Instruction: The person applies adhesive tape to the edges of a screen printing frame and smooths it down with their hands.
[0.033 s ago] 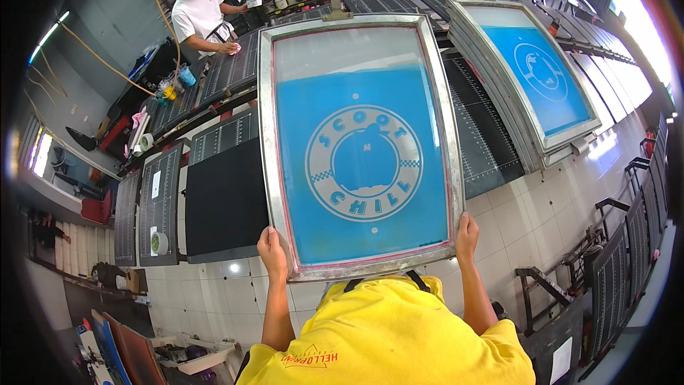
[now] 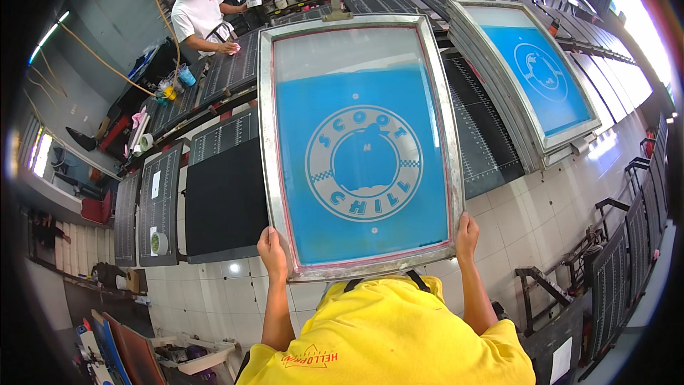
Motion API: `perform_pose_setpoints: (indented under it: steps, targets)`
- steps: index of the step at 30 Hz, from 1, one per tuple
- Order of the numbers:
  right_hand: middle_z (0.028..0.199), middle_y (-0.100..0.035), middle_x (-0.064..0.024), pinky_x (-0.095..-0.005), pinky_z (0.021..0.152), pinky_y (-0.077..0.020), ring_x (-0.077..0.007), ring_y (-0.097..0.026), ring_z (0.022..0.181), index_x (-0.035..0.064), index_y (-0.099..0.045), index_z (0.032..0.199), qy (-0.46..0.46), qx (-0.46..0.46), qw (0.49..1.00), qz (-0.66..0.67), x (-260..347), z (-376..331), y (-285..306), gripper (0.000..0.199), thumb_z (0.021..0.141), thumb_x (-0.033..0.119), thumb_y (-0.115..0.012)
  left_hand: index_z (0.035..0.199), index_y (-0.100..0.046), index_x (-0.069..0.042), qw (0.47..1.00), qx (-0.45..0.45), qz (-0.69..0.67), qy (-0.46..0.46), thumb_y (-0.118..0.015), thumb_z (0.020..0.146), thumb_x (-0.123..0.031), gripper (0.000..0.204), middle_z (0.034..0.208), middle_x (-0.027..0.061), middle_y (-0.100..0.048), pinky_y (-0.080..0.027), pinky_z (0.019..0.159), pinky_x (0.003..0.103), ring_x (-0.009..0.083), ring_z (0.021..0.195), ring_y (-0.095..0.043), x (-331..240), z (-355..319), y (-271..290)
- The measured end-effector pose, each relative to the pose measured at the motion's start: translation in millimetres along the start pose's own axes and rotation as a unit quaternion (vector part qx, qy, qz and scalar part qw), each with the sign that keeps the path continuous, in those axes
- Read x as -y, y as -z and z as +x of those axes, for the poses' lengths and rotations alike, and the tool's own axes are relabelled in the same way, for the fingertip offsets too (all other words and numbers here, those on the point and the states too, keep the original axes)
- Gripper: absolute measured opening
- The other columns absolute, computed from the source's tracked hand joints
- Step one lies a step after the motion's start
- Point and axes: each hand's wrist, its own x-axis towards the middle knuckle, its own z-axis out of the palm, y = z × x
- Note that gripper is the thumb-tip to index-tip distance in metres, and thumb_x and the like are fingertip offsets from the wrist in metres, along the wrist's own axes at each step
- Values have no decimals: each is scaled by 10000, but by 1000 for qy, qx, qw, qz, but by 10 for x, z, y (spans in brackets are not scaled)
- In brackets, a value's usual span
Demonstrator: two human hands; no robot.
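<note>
A large screen printing frame (image 2: 362, 242) is in front of me, its metal rim around a blue-coated mesh with a round ring design and lettering. My left hand (image 2: 273, 251) grips the rim near its lower left corner, fingers closed around the edge. On the opposite side, my right hand (image 2: 467, 237) is closed on the lower right corner. The fingers behind the rim are mostly hidden. At the far edge, a metal clamp (image 2: 336, 16) touches the frame. Beneath it, the frame covers part of the row of printing boards.
Several similar frames lean stacked at the right, a blue-meshed screen (image 2: 559, 115) foremost. A black cloth-covered board (image 2: 222, 207) lies left of my frame; a green tape roll (image 2: 159, 243) sits on the board beyond. A person (image 2: 203, 14) stands far left, wiping a board with a pink cloth (image 2: 235, 48).
</note>
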Motion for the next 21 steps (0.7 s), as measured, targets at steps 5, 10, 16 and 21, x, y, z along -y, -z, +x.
perform_pose_setpoints:
  steps: [5,10,16,21]
  targets:
    - [643,-433,-24,-341,583,-363,-122,-405,650,-38,-535,774,-3,4,1000,-10,-71,7,-20,415,1025,287,-480,849,-568,18,1000,9,9,9,-467,1022,-233,321,781,-22,-485,-373,709,264,88,770,-425,67,25,35]
    - [655,-487,-85,-370,608,-397,-156,-445,658,-53,-548,801,-4,-16,1000,-26,-180,43,9,425,1011,312,-492,722,-412,-38,999,-28,-24,-15,-462,1012,-179,327,688,-57,-332,-274,573,275,64,662,-317,-38,36,-184]
    - [786,-635,-228,-431,676,-457,-302,-608,716,-31,-636,909,-46,-2,997,-60,-90,-3,64,419,994,359,-509,817,-498,38,997,-72,5,8,-494,952,-208,281,792,1,-467,-387,677,329,151,737,-422,-3,-9,-240]
    - [833,-686,-187,-404,687,-496,-305,-643,734,4,-668,1025,-40,-36,998,-42,93,-136,95,359,992,332,-526,1100,-596,142,999,36,-3,0,-439,977,-256,446,1066,209,-626,-456,872,391,283,935,-573,212,240,-154]
